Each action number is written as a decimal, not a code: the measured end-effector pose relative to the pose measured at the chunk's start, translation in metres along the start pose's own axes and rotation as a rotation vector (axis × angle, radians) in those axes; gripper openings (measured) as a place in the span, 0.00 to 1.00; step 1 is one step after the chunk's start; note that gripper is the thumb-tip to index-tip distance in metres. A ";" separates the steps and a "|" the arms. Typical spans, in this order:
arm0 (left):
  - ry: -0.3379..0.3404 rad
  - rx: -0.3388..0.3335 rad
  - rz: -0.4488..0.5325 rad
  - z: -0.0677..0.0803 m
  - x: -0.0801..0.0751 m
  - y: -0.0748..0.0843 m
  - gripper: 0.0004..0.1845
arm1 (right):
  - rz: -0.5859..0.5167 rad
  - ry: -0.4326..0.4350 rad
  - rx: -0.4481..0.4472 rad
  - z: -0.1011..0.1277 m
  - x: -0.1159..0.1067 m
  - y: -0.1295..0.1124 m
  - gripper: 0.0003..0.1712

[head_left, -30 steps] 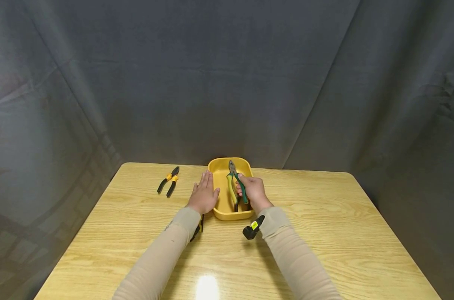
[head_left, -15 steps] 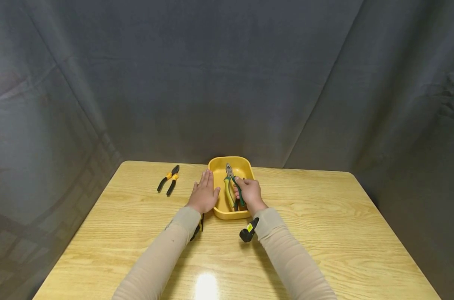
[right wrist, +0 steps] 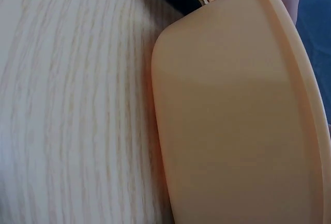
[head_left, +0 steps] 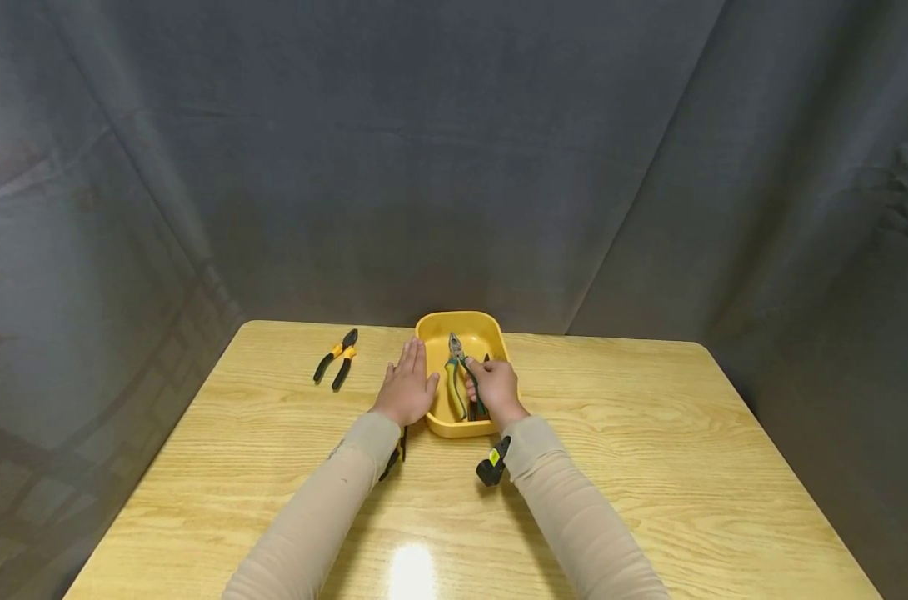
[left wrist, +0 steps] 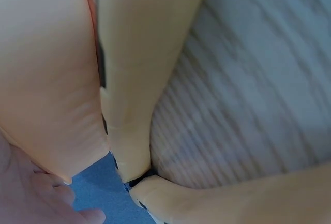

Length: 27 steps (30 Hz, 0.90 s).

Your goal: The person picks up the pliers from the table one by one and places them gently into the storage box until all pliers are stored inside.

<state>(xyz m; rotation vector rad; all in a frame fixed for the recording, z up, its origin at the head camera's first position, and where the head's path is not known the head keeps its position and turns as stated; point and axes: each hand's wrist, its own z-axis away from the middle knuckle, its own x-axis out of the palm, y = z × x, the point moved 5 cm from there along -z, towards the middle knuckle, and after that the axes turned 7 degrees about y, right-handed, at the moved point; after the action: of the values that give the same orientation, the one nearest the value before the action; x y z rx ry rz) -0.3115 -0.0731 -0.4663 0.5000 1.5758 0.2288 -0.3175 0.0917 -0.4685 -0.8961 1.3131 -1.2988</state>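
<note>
Right hand (head_left: 493,385) curls round the handles of the green-and-yellow-handled steel pliers (head_left: 457,377), fingers wrapped over the grips, steel nose pointing away from the person. Pliers sit inside the yellow oblong plastic tray (head_left: 431,329), low over its floor; whether they rest on the bottom cannot be told. A second dark tool lies in the tray under the right hand, only partly seen.

Left hand (head_left: 407,387) lies flat with fingers straight and together, palm on the table, its thumb side against the tray's left wall. Left wrist view shows that pale yellow wall (left wrist: 129,79) close beside the wood grain; right wrist view shows the tray's outer wall (right wrist: 232,120) from the near side.

Handling, as a judgement: pliers look heavy for their size, rigid, top-heavy toward the steel head; the rubbery sleeves give the sure hold, mid-handle, while the bare metal would be slick. Tray looks light and apt to slide on the glossy top.

Further out: black-and-orange-handled pliers (head_left: 336,359) lie well to the left on the light wooden table (head_left: 649,467). Dark grey cloth backdrop (head_left: 454,150) behind.
</note>
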 end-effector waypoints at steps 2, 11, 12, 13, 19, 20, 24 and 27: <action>-0.006 0.000 -0.010 0.000 0.000 -0.001 0.37 | 0.018 0.007 0.000 0.000 0.001 0.000 0.24; -0.004 0.001 -0.005 0.001 -0.002 -0.001 0.37 | 0.150 0.055 -0.023 -0.002 0.001 0.001 0.24; -0.004 0.001 -0.004 0.002 -0.002 -0.001 0.37 | 0.160 0.057 -0.024 -0.002 0.001 0.001 0.23; -0.004 0.003 -0.002 0.002 -0.002 -0.001 0.37 | 0.171 0.060 -0.025 -0.003 0.001 0.001 0.23; -0.005 0.003 0.005 0.002 -0.003 -0.001 0.37 | 0.242 0.061 -0.034 -0.002 0.002 0.000 0.23; -0.005 0.003 0.003 0.002 -0.003 -0.001 0.37 | 0.256 0.060 -0.035 -0.002 0.002 0.000 0.23; -0.003 0.002 0.003 0.002 -0.002 -0.002 0.37 | 0.312 0.059 -0.034 -0.002 0.002 0.001 0.24; -0.008 -0.003 0.007 0.002 -0.003 -0.002 0.37 | 0.348 0.064 -0.028 -0.002 0.002 0.002 0.24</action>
<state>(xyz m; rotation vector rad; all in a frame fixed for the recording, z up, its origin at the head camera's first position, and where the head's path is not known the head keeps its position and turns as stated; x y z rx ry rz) -0.3100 -0.0762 -0.4648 0.5034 1.5664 0.2341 -0.3199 0.0906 -0.4708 -0.6139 1.4662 -1.0453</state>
